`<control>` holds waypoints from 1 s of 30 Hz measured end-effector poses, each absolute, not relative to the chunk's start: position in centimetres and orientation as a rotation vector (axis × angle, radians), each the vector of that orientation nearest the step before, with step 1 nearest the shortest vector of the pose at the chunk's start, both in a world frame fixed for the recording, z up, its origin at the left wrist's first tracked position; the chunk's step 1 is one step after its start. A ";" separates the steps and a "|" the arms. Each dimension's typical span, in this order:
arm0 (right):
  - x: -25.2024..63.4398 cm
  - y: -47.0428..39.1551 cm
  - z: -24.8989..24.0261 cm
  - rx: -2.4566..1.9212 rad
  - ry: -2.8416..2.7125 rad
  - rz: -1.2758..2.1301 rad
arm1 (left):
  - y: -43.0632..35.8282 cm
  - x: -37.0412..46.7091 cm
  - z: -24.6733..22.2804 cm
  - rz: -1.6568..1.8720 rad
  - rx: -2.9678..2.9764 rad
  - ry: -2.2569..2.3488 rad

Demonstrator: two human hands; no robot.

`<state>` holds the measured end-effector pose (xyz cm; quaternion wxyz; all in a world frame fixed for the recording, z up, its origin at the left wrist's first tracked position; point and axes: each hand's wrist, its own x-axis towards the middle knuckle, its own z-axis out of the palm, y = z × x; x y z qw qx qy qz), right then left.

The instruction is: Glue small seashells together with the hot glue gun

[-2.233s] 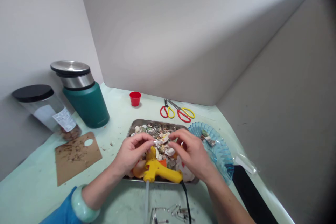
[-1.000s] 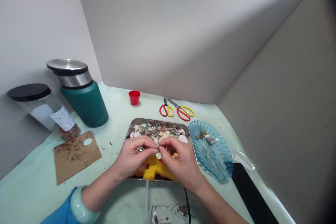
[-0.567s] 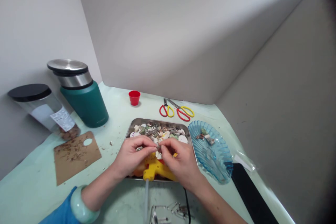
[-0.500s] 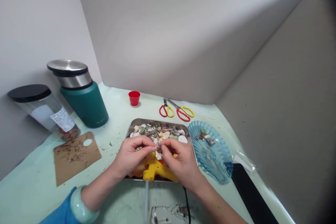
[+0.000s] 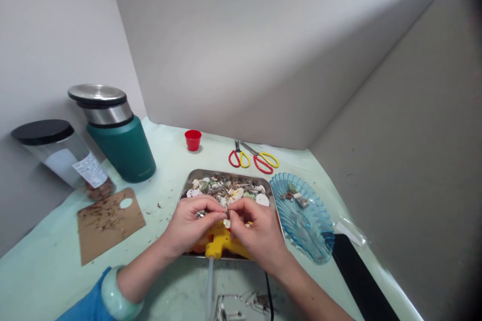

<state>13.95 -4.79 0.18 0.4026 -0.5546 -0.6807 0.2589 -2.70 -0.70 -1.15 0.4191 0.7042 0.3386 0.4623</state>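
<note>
My left hand [image 5: 194, 223] and my right hand [image 5: 258, 230] meet over a metal tray [image 5: 278, 215], thumbs and forefingers pinched close together. Between the fingertips is something tiny, mostly hidden, too small to name. Shells and pebble-like pieces [image 5: 235, 189] fill the far part of the tray. Beneath my hands a yellow glue gun [image 5: 222, 246] lies across the tray's near side, and a pale glue stick [image 5: 210, 281] sticks out of it toward me.
A blue shell-shaped dish [image 5: 305, 220] with a few small pieces stands right of the tray. Behind are two pairs of scissors [image 5: 263, 159] and a red cup [image 5: 193, 140]. To the left are a green bottle [image 5: 122, 150], a jar [image 5: 68, 160] and a brown board [image 5: 109, 230] with crumbs.
The fingertips have shifted slightly and the small thing between them shows less. Both hands stay over the tray; everything else lies as before.
</note>
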 end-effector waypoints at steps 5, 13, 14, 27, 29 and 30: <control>13.9 -4.8 0.3 -1.388 -1.682 0.718 | -0.7 -2.8 -1.2 1.125 1.723 0.877; 14.0 -4.6 0.9 -1.397 -1.641 0.855 | -0.6 -2.6 -1.0 1.093 1.665 0.927; 13.9 -4.6 0.8 -1.400 -1.650 0.853 | -0.6 -2.6 -1.0 1.093 1.678 0.917; 14.3 -4.7 0.6 -1.358 -1.618 0.974 | -0.8 -2.6 -1.4 1.021 1.530 0.958; 14.5 -4.6 0.8 -1.343 -1.612 1.009 | -0.7 -2.5 -1.5 1.013 1.462 0.959; 14.5 -4.6 0.9 -1.337 -1.615 1.013 | -0.6 -2.5 -1.5 1.012 1.437 0.962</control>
